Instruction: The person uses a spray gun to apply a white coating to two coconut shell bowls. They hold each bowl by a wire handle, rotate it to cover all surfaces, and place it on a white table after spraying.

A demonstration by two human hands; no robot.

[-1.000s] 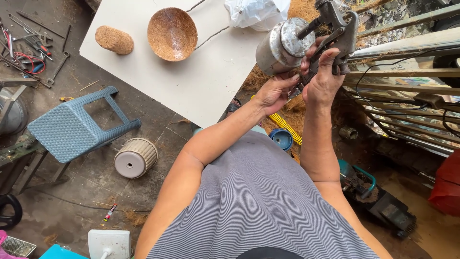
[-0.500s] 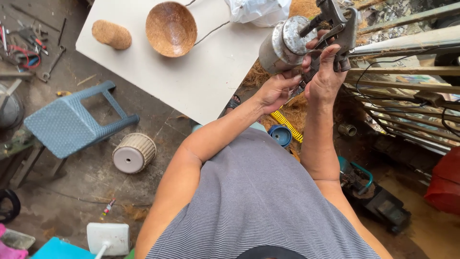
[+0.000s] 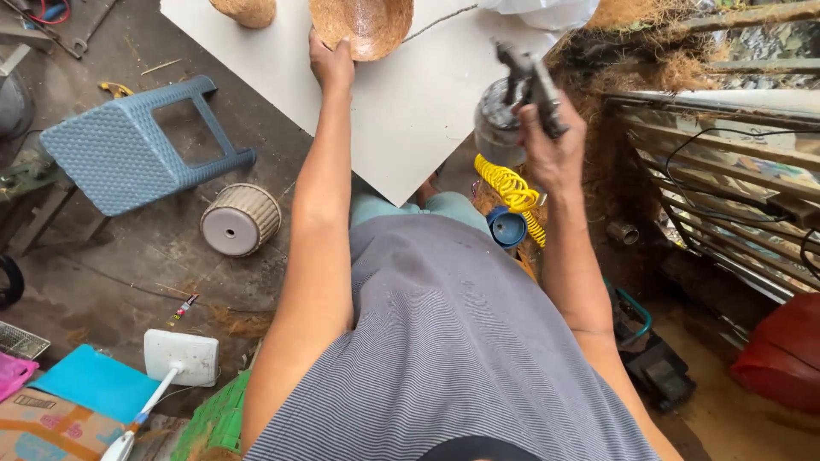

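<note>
Left hand moved off spray gun, now gripping near rim of coir bowl on white board, far centre. Right hand alone clasps gun, right of board. We judge bowl positioned; spraying not begun.

The floor is bare, stained concrete with scattered debris. A white board lies flat as a work surface. A blue plastic stool lies tipped on its side to the left, with a round ribbed pot just beside it. A metal rack stands on the right. Lighting is even daylight.
</note>
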